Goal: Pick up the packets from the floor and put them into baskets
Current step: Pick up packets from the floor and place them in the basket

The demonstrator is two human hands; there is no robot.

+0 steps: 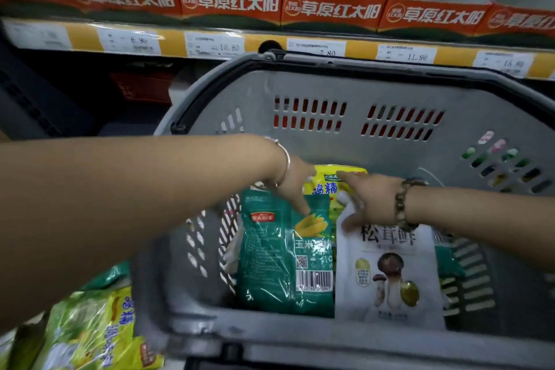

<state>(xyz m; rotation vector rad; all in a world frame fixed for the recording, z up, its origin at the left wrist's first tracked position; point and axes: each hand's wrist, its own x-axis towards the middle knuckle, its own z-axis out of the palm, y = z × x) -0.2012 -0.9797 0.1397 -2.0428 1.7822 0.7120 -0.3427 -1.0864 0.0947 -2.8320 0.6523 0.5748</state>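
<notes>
Now in hand: settling two packets in the grey slotted plastic basket (300, 336); release is judged the next move.
Left hand (295, 186): fingers straight and pointing down, tips touching the upper part of the teal-green plastic corn packet (270, 264); nothing gripped.
Right hand (369, 198): fingers spread and fairly flat on the top edge of the white mushroom-printed packet (390, 279); no curl round it visible, though the view is blurred.
Packet position: both inside the basket, side by side and touching, just below the fingertips.
Orientation: long axes run from the fingertips toward the near wall; top ends lie under the fingers, the green packet's barcode end farthest from them.
Beyond the fingers: yellow glossy packet (326, 186), between the two hands.
Method: press both flat and parallel, then lift the fingers straight up so the slick film is not dragged.
Outstanding: green-and-yellow packets (90, 330) outside the basket, well apart from the fingers, not yet collected.
</notes>
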